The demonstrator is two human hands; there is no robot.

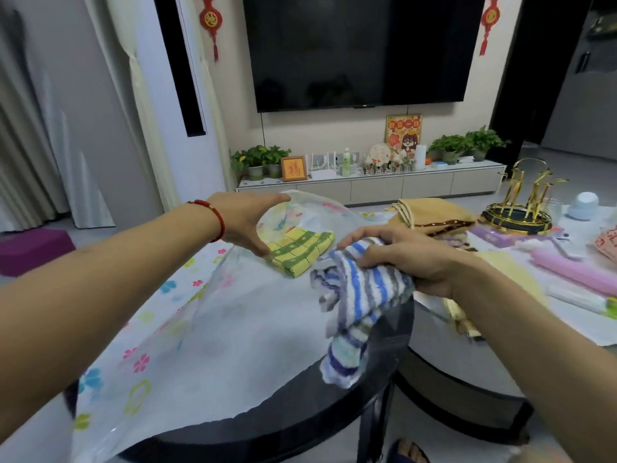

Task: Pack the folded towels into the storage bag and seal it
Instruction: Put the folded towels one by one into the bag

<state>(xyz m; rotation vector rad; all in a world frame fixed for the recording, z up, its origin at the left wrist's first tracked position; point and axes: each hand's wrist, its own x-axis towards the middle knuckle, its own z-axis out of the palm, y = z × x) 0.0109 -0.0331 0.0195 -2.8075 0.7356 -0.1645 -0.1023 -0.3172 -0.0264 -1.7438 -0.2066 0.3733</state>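
On the bench (pixel 300 416), my left hand (pixel 245 222) lifts the storage bag (pixel 207 329) mouth, half hiding a green-yellow towel (pixel 297 253); my right hand (pixel 410 259) grips the blurred striped towel (pixel 360 302).

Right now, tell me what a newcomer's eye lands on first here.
Centre frame, the right hand clutches a rumpled blue-striped towel over the dark round table. Just left of it, the left hand lifts the flower-printed storage bag open around a folded yellow-green towel. A big black TV fills the wall behind.

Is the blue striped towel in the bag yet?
Not yet: the blue striped towel is bunched in the right hand, beside the storage bag.
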